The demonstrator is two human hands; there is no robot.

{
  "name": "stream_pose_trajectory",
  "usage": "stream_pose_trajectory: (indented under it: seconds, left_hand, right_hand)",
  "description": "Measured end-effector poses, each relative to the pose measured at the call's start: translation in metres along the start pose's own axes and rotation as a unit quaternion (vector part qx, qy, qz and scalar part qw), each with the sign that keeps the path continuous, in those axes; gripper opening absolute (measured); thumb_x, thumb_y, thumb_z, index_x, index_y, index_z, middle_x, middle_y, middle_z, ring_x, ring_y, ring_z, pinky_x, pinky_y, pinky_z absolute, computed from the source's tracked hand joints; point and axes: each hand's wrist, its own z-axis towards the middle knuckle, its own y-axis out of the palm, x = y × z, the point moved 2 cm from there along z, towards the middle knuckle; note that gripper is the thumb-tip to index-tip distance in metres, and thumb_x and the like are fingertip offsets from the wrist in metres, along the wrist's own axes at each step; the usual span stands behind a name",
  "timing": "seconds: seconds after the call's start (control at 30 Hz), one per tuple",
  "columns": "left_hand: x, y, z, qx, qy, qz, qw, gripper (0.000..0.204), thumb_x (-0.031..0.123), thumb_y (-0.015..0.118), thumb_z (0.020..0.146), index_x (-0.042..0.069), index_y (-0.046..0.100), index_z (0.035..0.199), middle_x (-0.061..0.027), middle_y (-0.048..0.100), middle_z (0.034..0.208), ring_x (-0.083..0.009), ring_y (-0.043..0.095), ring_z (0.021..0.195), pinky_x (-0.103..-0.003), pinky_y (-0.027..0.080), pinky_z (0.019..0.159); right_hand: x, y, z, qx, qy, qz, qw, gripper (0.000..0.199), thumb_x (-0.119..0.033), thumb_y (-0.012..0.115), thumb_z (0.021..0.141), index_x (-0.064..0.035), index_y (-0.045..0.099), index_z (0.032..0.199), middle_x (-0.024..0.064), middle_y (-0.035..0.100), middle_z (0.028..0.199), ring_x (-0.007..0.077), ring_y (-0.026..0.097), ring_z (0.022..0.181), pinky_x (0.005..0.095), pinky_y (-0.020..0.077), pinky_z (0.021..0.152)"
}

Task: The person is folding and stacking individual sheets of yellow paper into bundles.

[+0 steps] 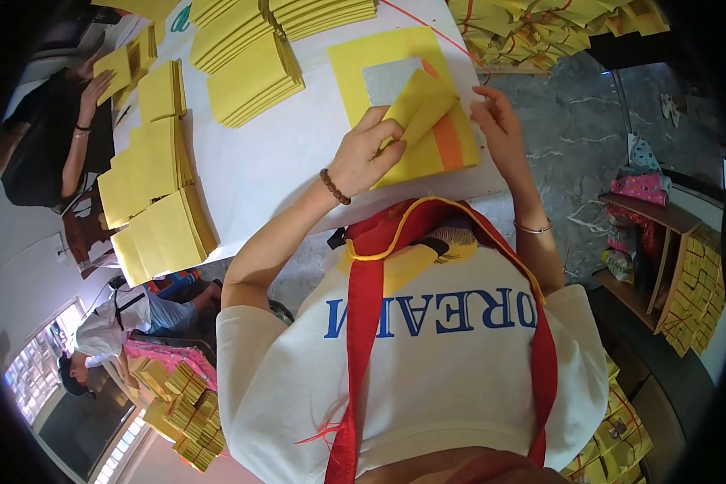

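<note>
Left hand point(369, 153): closed on the folded yellow sheet point(418, 105), thumb on top and fingers under its near edge. A bead band sits on the wrist.
Right hand point(500, 121): open, fingers spread, tips just touching the right edge of the sheet. A thin bangle is on this wrist.
Sheet: it lies on top of the paper pile point(363, 60), bent over so one flap stands up a bit.
Paper pile: flat on the white surface point(266, 161), right in front of the person. It is yellow with a silver square point(387, 79) in the middle and an orange strip point(448, 141) beside the sheet.
Folded stacks point(250, 77): left of the paper pile, in rows on the surface, all yellow.
More stacks point(157, 210): far left of the paper pile, near the edge of the surface.
Bundles point(540, 28): right of the paper pile, tied with red string, past the corner of the surface.
Other person point(89, 97): far left of the paper pile, an arm in black holding a yellow piece.
Shelf point(669, 266): far right of the paper pile, down by the floor, with more yellow packs.
</note>
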Motion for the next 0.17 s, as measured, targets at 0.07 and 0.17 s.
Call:
stream_pose_trajectory:
  seconds: [0.07, 0.17]
  left_hand:
    - [0.001, 0.000, -0.001, 0.012, 0.010, 0.007, 1.000, 0.014, 0.013, 0.059, 0.080, 0.004, 0.056, 0.091, -0.0154, 0.051, 0.108, -0.0302, 0.057, 0.084, -0.035, 0.047, 0.072]
    - [0.003, 0.003, -0.004, 0.025, 0.080, 0.096, 0.992, 0.014, 0.013, 0.059, 0.080, 0.005, 0.055, 0.091, -0.0157, 0.049, 0.115, -0.0295, 0.057, 0.093, -0.037, 0.049, 0.076]
  right_hand:
    - [-0.002, -0.001, 0.005, 0.010, -0.082, -0.122, 0.989, 0.049, -0.012, 0.065, 0.078, -0.0048, 0.046, 0.123, 0.0078, 0.057, 0.114, 0.0121, 0.053, 0.105, 0.0281, 0.0444, 0.082]
    - [-0.011, 0.011, 0.012, -0.133, -0.168, -0.179, 0.960, 0.079, -0.013, 0.065, 0.075, -0.0158, 0.022, 0.141, 0.0091, 0.026, 0.145, 0.0172, 0.025, 0.134, 0.0276, 0.0161, 0.109]
